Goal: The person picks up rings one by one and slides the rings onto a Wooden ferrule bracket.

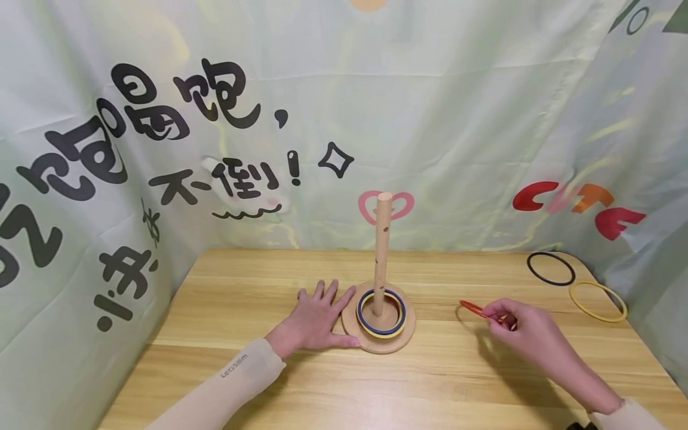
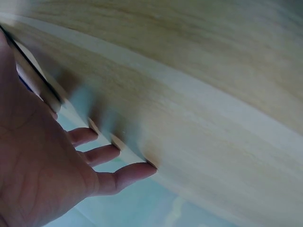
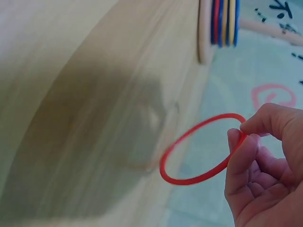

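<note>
A round wooden base (image 1: 352, 316) with an upright wooden peg (image 1: 382, 239) stands mid-table. Several rings (image 3: 223, 21) in red, blue and yellow lie stacked around the foot of the peg, a blue ring (image 1: 359, 316) on top. My left hand (image 1: 321, 319) is spread flat at the left side of the base, thumb and index finger at its edge. To the right of the base, my right hand (image 1: 524, 325) pinches a red ring (image 3: 189, 181) by its rim between thumb and fingers. The ring is held over the table, its shadow falling on the wood.
At the table's back right lie a black ring (image 1: 537, 276) and a yellow ring (image 1: 586, 314), edges close together. A printed cloth (image 1: 457, 131) hangs behind the wooden table (image 1: 242, 286) and along both sides.
</note>
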Action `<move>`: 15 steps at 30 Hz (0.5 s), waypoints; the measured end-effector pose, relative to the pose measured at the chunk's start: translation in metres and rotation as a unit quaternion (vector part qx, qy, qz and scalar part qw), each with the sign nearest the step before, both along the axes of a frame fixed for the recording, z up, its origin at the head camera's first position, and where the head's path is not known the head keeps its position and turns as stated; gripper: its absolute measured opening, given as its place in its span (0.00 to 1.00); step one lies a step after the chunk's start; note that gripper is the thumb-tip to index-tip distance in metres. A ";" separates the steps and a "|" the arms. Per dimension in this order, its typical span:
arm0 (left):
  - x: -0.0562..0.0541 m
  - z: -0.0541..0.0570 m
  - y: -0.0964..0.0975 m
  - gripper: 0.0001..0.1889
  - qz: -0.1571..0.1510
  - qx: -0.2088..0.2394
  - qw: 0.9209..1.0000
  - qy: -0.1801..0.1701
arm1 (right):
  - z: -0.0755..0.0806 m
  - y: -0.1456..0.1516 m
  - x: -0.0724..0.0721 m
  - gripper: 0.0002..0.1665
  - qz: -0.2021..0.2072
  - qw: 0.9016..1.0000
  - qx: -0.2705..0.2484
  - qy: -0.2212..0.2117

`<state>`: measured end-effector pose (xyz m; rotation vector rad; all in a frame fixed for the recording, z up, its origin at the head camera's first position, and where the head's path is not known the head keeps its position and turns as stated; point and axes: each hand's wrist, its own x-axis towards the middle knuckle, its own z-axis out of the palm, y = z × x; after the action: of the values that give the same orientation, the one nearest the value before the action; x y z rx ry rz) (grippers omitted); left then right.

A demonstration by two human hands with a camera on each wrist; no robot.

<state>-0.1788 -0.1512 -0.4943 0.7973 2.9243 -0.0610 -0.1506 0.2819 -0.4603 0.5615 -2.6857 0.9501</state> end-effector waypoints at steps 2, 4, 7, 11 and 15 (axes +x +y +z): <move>0.000 0.001 0.000 0.62 0.000 0.001 1.000 0.001 | 0.004 -0.007 0.002 0.15 0.015 1.000 -0.007 0.015; 0.000 0.001 0.000 0.62 0.000 0.000 1.000 0.001 | 0.008 -0.014 0.005 0.17 0.032 0.999 -0.017 0.036; -0.001 0.000 0.000 0.62 0.001 -0.001 1.000 0.002 | 0.016 -0.026 0.012 0.21 0.057 0.996 -0.034 0.062; 0.000 0.001 0.001 0.62 0.004 -0.004 1.000 0.001 | 0.029 -0.041 0.024 0.24 0.074 0.994 -0.052 0.066; 0.000 0.003 0.001 0.63 0.005 -0.004 1.000 0.001 | 0.043 -0.055 0.032 0.26 0.091 0.992 -0.058 0.072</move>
<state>-0.1785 -0.1498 -0.4910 0.7810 2.9288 -0.0727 -0.1186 0.2265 -0.4169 0.8274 -2.4667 1.0595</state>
